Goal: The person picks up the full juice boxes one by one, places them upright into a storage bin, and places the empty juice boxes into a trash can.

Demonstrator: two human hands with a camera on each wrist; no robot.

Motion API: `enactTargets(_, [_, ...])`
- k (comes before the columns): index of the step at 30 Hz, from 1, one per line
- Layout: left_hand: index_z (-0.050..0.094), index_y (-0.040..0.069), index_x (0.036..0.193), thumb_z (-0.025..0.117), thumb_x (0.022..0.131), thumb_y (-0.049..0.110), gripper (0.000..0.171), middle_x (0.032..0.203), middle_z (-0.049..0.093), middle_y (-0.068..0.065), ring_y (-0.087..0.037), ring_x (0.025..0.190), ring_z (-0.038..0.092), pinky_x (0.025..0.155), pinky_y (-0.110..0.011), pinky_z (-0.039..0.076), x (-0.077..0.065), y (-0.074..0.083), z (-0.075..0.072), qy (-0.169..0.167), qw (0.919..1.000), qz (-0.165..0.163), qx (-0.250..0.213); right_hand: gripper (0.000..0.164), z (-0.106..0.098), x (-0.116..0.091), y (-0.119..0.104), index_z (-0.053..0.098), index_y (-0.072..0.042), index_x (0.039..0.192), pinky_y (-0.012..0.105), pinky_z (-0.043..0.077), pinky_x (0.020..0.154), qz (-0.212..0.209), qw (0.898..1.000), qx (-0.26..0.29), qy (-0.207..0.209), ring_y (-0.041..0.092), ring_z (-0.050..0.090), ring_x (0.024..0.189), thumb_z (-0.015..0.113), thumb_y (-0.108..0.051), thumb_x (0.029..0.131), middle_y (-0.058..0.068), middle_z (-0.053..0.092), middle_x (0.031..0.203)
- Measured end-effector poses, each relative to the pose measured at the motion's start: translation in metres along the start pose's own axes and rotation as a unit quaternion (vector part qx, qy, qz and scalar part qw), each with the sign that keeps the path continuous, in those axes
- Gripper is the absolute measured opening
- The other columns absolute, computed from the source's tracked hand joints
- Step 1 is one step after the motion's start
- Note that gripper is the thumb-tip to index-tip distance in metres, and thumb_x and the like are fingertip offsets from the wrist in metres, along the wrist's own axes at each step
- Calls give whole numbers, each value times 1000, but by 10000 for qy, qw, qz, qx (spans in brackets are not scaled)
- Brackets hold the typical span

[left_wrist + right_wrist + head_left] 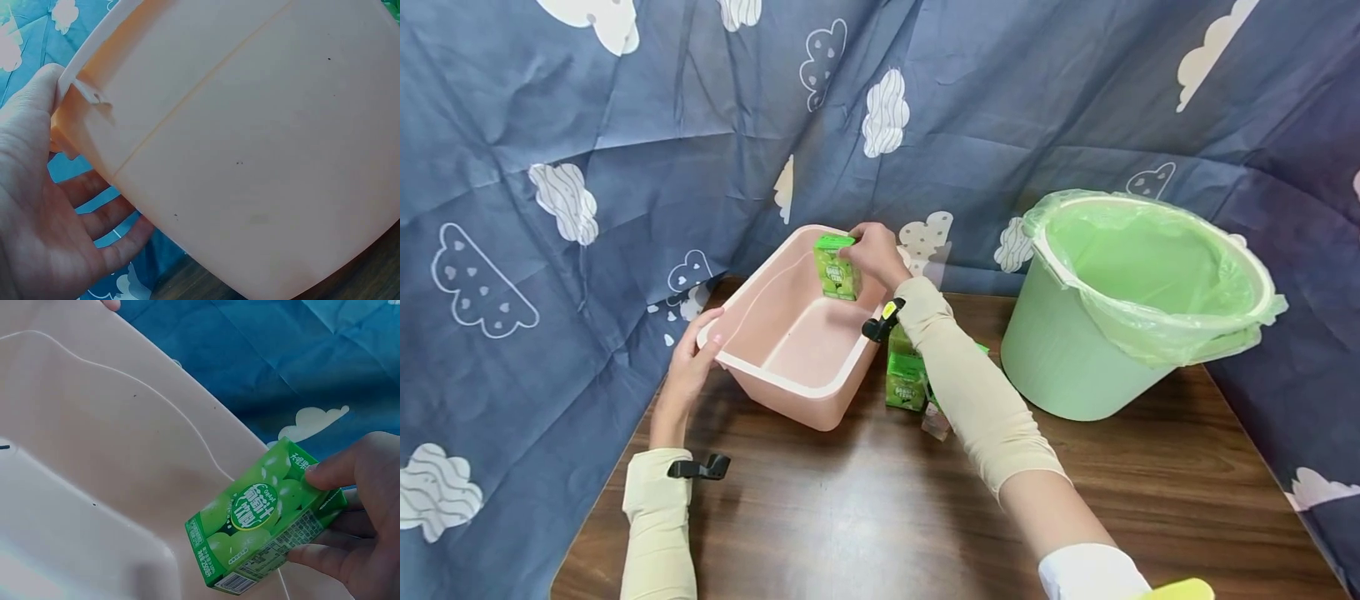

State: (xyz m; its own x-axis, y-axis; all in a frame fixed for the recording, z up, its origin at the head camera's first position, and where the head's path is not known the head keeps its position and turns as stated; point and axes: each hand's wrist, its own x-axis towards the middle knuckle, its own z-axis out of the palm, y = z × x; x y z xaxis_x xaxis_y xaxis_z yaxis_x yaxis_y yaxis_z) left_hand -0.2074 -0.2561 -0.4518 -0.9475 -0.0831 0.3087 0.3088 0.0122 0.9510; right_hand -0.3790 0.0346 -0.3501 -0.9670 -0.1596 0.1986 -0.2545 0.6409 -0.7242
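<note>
A green grape juice box (pixel 837 268) hangs upright inside the far end of a pink plastic basin (pixel 808 343). My right hand (pixel 880 254) pinches the box near its top, thumb on one face and fingers on the other, as the right wrist view shows on the juice box (pixel 250 515). At the basin's left near corner, my left hand (pixel 691 354) grips the rim, its thumb over the edge and its fingers against the outer wall (pixel 219 156). Further green juice boxes (pixel 906 382) stand on the table right of the basin, partly hidden behind my right forearm.
A light green bucket (pixel 1067 350) lined with a translucent green bag stands at the right of the brown wooden table (pixel 820 517). Beside the juice boxes sits a small pinkish carton (pixel 936 422), partly covered. Blue cloud-patterned cloth (pixel 700 125) hangs behind and along the sides.
</note>
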Motion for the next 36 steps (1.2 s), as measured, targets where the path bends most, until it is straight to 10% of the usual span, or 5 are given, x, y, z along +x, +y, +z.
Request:
enactTargets(6, [44,-6,145,51,103,1,43,126,53,0,-13,98,56,68,-17,50,1,-2,1,12,10000,10,13,36,5,5,-4,72,-10,113,52,45,94,520,9983,-223,-151,23,63,101,80,-26,82,4,71,109])
enactTargets(17, [44,-5,145,51,103,4,43,129,51,2,-13,106,53,78,-16,50,0,0,-1,-42,9997,-51,222,24,26,7,-5,49,-9,73,30,47,68,338,9988,-57,-358,23,54,75,72,-7,79,8,57,78])
enactTargets(36, [41,-6,147,51,104,4,45,127,50,-2,-13,98,57,66,-18,53,0,1,-4,-262,9992,29,304,25,48,13,5,49,-8,64,28,44,57,700,9943,368,-723,20,48,62,60,11,76,5,49,65])
